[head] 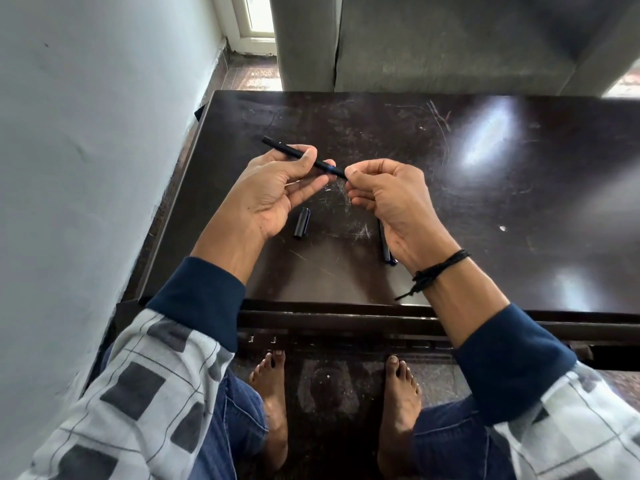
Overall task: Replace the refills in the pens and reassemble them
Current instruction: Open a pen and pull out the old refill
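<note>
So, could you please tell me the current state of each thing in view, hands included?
Pen barrel: uncapped, tilted, held above the table by both hands.
Left hand: grips the barrel's middle.
Right hand: pinches the barrel's near end.
Cap: off, lying on the table, untouched.
Second pen part: lying on the table, partly hidden by the right hand.
Table: scratched, glossy.

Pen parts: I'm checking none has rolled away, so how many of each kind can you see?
Slim black pen barrel, held in the left hand and pinched by the right hand: 1
Short black pen cap on the dark glossy table: 1
Dark pen on the table, partly hidden: 1
Total: 3
</note>
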